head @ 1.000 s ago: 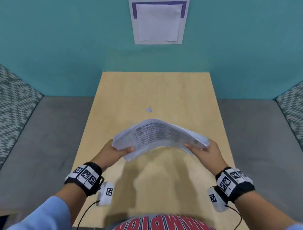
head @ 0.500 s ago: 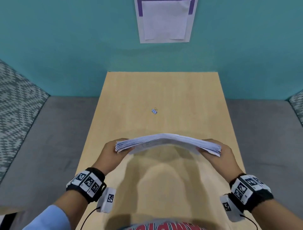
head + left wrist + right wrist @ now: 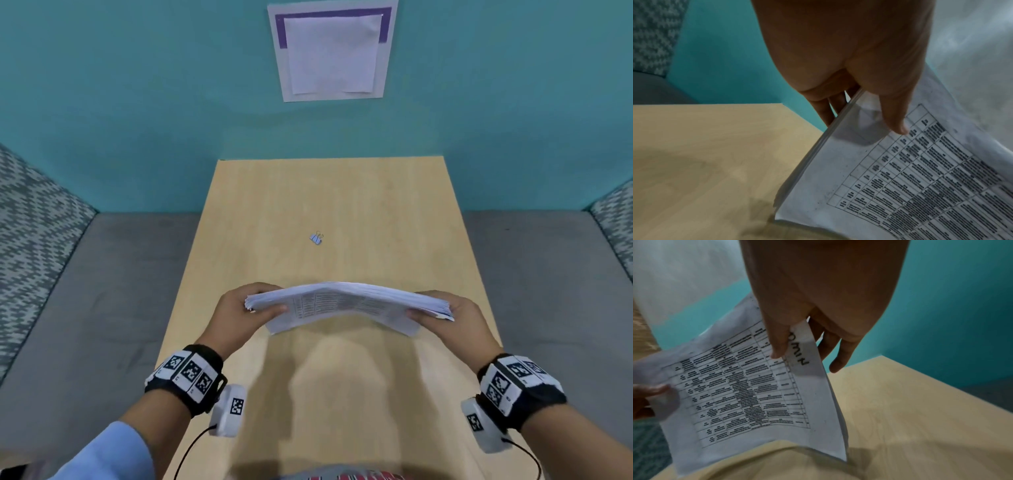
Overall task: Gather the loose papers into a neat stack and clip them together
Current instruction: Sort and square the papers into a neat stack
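A stack of white papers (image 3: pixel 346 303) with a printed table on top is held above the wooden table (image 3: pixel 329 195), bowed upward in the middle. My left hand (image 3: pixel 239 310) grips its left end, thumb on top and fingers beneath. My right hand (image 3: pixel 452 317) grips the right end the same way. In the left wrist view my thumb presses the papers (image 3: pixel 900 170). The right wrist view shows the papers (image 3: pixel 748 386) pinched between thumb and fingers. A small blue binder clip (image 3: pixel 317 238) lies on the table beyond the stack, apart from both hands.
A teal wall (image 3: pixel 137 102) stands behind the table, with a white sheet (image 3: pixel 332 51) taped to it. Grey cushioned seating (image 3: pixel 102 291) flanks the table on both sides, with patterned backrests (image 3: pixel 30 219) at the far edges.
The stack first tipped edge-on, then tilted back so its printed face shows. Both hands kept their grip on the ends. The clip has not moved.
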The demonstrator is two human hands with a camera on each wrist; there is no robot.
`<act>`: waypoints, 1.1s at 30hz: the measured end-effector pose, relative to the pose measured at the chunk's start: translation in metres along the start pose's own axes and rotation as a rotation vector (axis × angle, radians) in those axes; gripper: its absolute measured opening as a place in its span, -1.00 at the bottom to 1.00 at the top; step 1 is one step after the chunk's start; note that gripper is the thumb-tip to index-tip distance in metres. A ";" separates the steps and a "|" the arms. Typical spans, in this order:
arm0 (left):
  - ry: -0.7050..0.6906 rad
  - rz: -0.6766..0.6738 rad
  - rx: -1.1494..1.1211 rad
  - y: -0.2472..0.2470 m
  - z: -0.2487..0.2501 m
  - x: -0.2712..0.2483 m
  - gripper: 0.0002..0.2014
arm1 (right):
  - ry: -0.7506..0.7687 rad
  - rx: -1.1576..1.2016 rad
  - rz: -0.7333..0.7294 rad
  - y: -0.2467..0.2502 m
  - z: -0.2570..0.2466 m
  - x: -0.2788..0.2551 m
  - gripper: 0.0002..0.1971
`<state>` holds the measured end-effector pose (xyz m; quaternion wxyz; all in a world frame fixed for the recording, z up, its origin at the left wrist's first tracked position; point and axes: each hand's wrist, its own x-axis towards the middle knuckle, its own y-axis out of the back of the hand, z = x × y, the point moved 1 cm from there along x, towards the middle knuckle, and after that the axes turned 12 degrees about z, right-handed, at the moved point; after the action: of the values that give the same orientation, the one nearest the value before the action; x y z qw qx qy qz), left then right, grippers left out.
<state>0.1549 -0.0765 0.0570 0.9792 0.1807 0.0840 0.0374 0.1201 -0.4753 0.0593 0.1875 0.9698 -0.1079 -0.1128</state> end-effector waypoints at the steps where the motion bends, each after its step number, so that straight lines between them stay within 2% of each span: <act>1: 0.026 -0.012 -0.003 -0.003 -0.002 -0.002 -0.75 | -0.007 0.001 -0.014 -0.002 -0.001 -0.002 -0.76; 2: 0.058 -0.022 0.012 -0.005 -0.006 -0.003 -0.73 | -0.004 -0.024 -0.024 -0.004 0.003 -0.002 -0.72; 4: 0.085 -0.030 0.061 -0.006 -0.013 -0.003 -0.79 | 0.027 -0.109 -0.050 -0.010 0.008 -0.002 -0.77; 6: 0.079 0.001 0.093 -0.005 -0.012 -0.002 -0.84 | 0.035 -0.166 -0.048 -0.013 0.008 0.001 -0.74; 9: 0.000 0.050 0.095 0.001 0.001 -0.001 -0.83 | 0.068 -0.163 -0.014 -0.008 -0.005 0.005 -0.68; 11: -0.063 0.091 0.057 0.006 0.013 -0.001 -0.83 | 0.095 -0.132 0.011 0.000 -0.010 0.006 -0.74; 12: -0.081 0.125 0.018 0.008 0.015 0.000 -0.80 | 0.094 -0.108 0.019 0.003 -0.010 0.006 -0.81; 14: -0.028 0.159 -0.092 0.008 0.010 0.001 -0.64 | 0.070 -0.099 0.008 0.007 -0.009 0.004 -0.90; 16: 0.078 0.092 -0.086 0.002 -0.002 -0.002 -0.59 | 0.044 -0.124 -0.021 0.006 -0.003 0.002 -0.78; 18: 0.143 0.020 0.018 -0.007 -0.014 -0.004 -0.83 | 0.028 -0.156 -0.039 0.001 0.003 0.002 -0.74; 19: 0.157 0.003 0.067 -0.011 -0.018 -0.006 -0.83 | 0.019 -0.171 -0.036 0.000 0.004 0.003 -0.75; 21: 0.138 0.016 0.100 -0.014 -0.017 -0.004 -0.69 | 0.010 -0.197 0.011 0.002 0.003 0.006 -0.74; 24: 0.065 0.059 0.012 -0.006 0.000 -0.003 -0.90 | 0.049 -0.167 0.064 0.009 -0.006 0.006 -0.78; 27: 0.034 0.051 -0.037 0.001 0.008 -0.003 -0.90 | 0.066 -0.196 0.083 0.016 -0.011 0.001 -0.78; 30: 0.087 -0.070 0.034 -0.002 0.000 -0.008 -0.76 | 0.042 -0.308 -0.015 0.012 -0.005 -0.005 -0.78; 33: 0.115 -0.064 0.160 -0.007 -0.012 -0.013 -0.84 | 0.059 -0.403 -0.097 0.008 -0.004 -0.008 -0.75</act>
<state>0.1408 -0.0802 0.0455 0.9560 0.2529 0.1483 0.0098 0.1121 -0.4795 0.0676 0.3749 0.9197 -0.0308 -0.1126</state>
